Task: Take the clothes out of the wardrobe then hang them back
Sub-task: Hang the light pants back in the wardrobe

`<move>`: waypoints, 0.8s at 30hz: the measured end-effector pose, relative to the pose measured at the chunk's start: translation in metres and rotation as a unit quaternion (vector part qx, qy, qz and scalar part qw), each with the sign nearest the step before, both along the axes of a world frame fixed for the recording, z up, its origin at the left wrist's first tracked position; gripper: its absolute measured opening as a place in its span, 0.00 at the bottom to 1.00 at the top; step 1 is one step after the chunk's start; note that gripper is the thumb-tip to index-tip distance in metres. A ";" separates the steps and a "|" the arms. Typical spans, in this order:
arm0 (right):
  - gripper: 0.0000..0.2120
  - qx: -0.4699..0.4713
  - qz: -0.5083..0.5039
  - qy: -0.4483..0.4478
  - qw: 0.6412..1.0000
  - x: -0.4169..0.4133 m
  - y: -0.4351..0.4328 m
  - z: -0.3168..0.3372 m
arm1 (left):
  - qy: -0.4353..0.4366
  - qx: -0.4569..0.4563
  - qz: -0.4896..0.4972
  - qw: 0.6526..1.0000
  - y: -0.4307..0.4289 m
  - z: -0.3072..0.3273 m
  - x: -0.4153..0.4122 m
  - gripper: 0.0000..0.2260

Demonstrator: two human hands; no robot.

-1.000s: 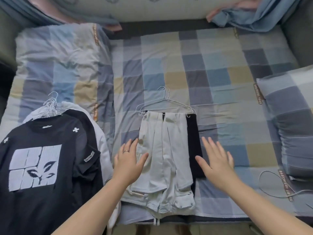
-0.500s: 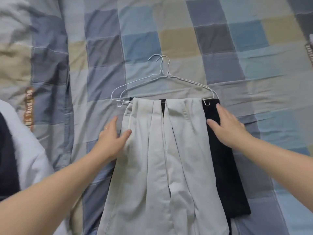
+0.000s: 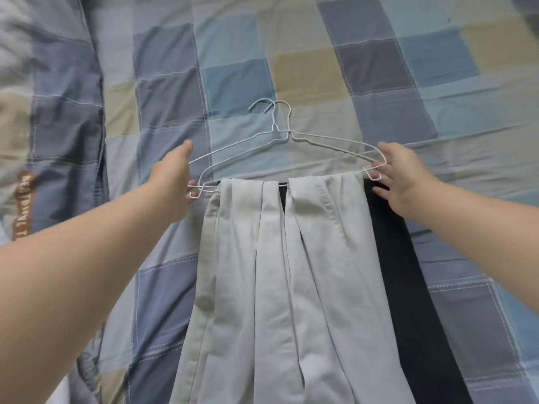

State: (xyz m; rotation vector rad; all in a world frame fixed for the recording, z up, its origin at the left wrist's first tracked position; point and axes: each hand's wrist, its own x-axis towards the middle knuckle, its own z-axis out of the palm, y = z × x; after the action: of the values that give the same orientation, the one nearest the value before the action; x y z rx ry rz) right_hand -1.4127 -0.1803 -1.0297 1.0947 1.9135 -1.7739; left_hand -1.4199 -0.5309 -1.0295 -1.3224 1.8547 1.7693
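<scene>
Checked bedsheet (image 3: 379,68), pale trousers (image 3: 280,272) draped over white wire hangers (image 3: 287,125)

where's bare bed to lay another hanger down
Bare cover lies beyond the hooks of the hangers, and right of the dark trousers, nearer than the right forearm. The middle is crowded: left hand and right hand grip the hangers' ends above the pale trousers, and the left forearm crosses the strip beside them.
</scene>
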 end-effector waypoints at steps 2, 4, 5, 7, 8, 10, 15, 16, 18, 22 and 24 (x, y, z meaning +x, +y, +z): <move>0.21 -0.061 -0.051 -0.012 0.997 -0.006 0.001 0.025 | 0.002 0.025 0.032 0.999 0.004 0.023 -0.006 0.23; 0.30 -0.102 -0.076 -0.014 0.992 -0.011 0.001 0.057 | 0.012 0.049 0.056 0.997 0.005 0.053 -0.011 0.22; 0.34 -0.121 -0.092 -0.012 0.988 -0.013 0.001 0.076 | 0.014 0.060 0.068 0.996 0.004 0.069 -0.013 0.23; 0.40 -0.146 -0.108 -0.005 0.983 -0.017 0.001 0.115 | 0.018 0.077 0.087 0.993 0.005 0.108 -0.016 0.25; 0.41 -0.151 -0.108 0.001 0.983 -0.018 -0.001 0.137 | 0.025 0.084 0.096 0.992 0.005 0.130 -0.017 0.25; 0.41 -0.162 -0.116 0.024 0.980 -0.021 -0.004 0.180 | 0.048 0.103 0.113 0.987 0.002 0.171 -0.021 0.25; 0.41 -0.180 -0.123 0.108 0.970 -0.028 -0.005 0.311 | 0.101 0.133 0.125 0.978 -0.003 0.301 -0.030 0.24; 0.41 -0.187 -0.124 0.121 0.967 -0.028 -0.003 0.339 | 0.112 0.138 0.123 0.976 -0.003 0.327 -0.031 0.24; 0.41 -0.200 -0.118 0.139 0.963 -0.024 0.000 0.391 | 0.131 0.150 0.114 0.973 -0.001 0.379 -0.024 0.23; 0.36 -0.196 -0.086 0.171 0.962 0.003 0.010 0.478 | 0.172 0.155 0.115 0.966 0.007 0.470 0.009 0.20; 0.23 -0.189 -0.056 0.182 0.963 0.025 0.014 0.515 | 0.191 0.141 0.112 0.965 0.012 0.510 0.035 0.18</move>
State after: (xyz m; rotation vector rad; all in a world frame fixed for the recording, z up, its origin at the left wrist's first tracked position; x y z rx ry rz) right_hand -1.3875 -0.1661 -0.5149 0.7960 1.6101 -2.4163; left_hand -1.3846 -0.5186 -0.5195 -1.1821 1.5833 2.4485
